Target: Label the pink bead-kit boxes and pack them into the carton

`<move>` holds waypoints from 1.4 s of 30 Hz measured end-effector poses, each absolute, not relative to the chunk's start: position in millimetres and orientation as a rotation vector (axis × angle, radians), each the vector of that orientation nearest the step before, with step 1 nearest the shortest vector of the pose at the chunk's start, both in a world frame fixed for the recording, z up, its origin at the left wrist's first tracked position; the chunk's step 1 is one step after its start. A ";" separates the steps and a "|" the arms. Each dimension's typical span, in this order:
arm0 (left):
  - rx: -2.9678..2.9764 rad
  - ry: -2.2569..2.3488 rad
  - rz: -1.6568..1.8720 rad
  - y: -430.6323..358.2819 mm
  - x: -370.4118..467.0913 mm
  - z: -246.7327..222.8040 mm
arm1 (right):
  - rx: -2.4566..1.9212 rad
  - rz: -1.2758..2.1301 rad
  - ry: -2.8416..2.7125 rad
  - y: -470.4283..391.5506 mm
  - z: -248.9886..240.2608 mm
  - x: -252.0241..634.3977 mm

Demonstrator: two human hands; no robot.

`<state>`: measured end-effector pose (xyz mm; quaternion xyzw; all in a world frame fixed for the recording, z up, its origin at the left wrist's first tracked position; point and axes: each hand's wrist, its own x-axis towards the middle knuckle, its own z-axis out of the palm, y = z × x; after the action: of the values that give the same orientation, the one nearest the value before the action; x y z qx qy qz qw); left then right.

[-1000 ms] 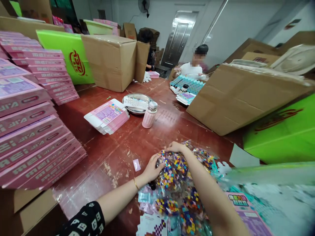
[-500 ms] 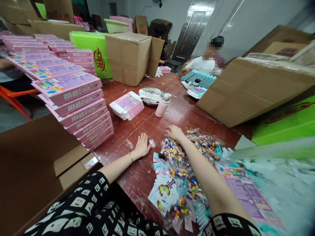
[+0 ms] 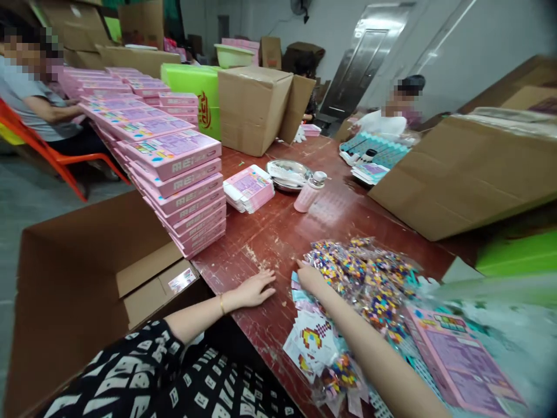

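Observation:
My left hand (image 3: 255, 288) lies on the red tabletop near its front edge, fingers stretched out and holding nothing. Just right of it, my right hand (image 3: 310, 278) reaches down at the left edge of a heap of clear bags of colourful beads (image 3: 365, 267). Its fingers are bent and pressed together over small blue and pink sachets (image 3: 302, 297); whatever they hold is hidden. Below that forearm lie white pattern cards (image 3: 311, 342) with pixel pictures. Another bag of beads (image 3: 340, 374) rests beside the cards, and a pink box (image 3: 467, 360) lies to the right.
Tall stacks of pink boxes (image 3: 174, 151) stand at the left above an open carton (image 3: 87, 278). Flat packaging (image 3: 250, 187), a metal tray (image 3: 289, 174) and a pink bottle (image 3: 310, 193) occupy the middle. Large cartons (image 3: 470, 168) stand right. Co-workers sit left and at the back.
My right hand has come off the top of the bead bags to the sachets at their left edge. The small pink sachet beside my left hand no longer shows there. The view has swung left.

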<state>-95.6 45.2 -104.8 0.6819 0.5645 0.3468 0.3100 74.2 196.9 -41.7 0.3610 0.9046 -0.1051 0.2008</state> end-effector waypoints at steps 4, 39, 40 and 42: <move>1.474 1.545 1.281 -32.8 -157.7 -90.2 | 0.904 -0.295 2.685 197.0 -4.2 50.1; 0.122 1.445 2.057 -63.1 -307.8 -76.6 | 2.077 -1.986 3.186 49.7 50.3 27.8; 0.190 1.446 1.960 -67.2 -312.4 -67.7 | 2.306 -2.251 2.757 52.1 26.3 48.5; 0.312 1.441 1.726 -67.2 -325.5 -47.1 | 2.503 -2.455 2.043 63.2 -12.8 76.9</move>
<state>-325.5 -67.2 -47.1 0.1247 0.5754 0.6893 0.4222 76.9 63.2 -12.8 0.5532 0.4516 -0.5427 -0.4422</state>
